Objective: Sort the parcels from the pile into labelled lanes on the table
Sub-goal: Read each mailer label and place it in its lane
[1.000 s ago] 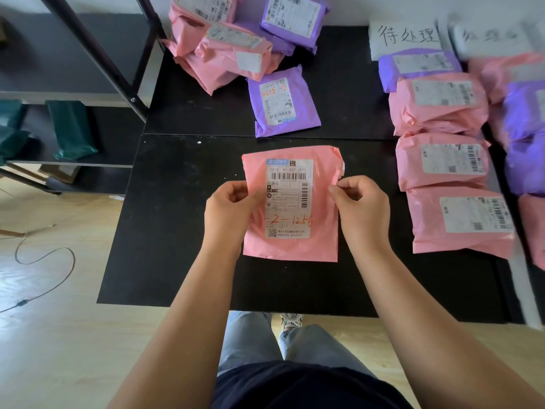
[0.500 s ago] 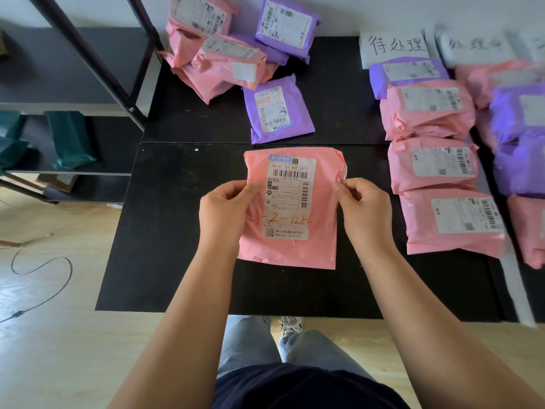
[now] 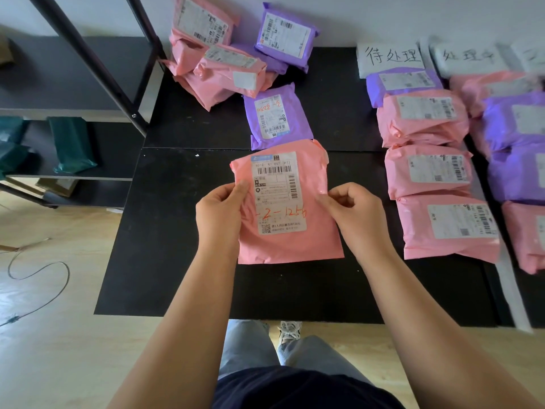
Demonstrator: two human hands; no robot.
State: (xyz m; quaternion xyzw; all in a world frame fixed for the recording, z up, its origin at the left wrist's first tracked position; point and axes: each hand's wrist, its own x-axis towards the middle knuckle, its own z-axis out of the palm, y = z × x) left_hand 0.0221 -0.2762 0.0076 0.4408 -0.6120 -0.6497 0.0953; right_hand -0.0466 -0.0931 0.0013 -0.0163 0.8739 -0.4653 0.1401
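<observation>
A: What is held, and where?

B: A flat pink plastic mailer parcel [image 3: 312,243] is held over the middle of the black table [image 3: 177,261]. Its white printed shipping label [image 3: 274,196] is turned up, and orange handwritten figures are seen across the label's lower part.

A: How are the hands placed?

B: The parcel's left edge is gripped by the left hand [image 3: 219,214], with the thumb laid on the front and the fingers hidden behind. The right edge is pinched by the right hand [image 3: 358,215], whose fingers are curled with the thumb pressed on the plastic.

A: Is the parcel resting on the table?

B: That cannot be told. Its far edge is seen overlapping the near edge of a purple plastic parcel [image 3: 277,116], which is laid flat with its label up.

A: What is found beyond that?

B: A heap of pink and purple parcels [image 3: 230,63] is piled at the far edge, against the wall.

A: And on the right?

B: A white paper sign with handwritten characters [image 3: 389,59] is set at the far side, with a second white sign [image 3: 469,57] just beside it. Below the first, a column of one purple and three pink parcels [image 3: 427,169] is laid out toward the near edge. A second column of pink and purple parcels [image 3: 519,143] is laid to its right and is partly cut off.

A: And on the left?

B: A dark metal shelf rack [image 3: 88,54] is seen, with green bags [image 3: 70,146] on a lower shelf.
</observation>
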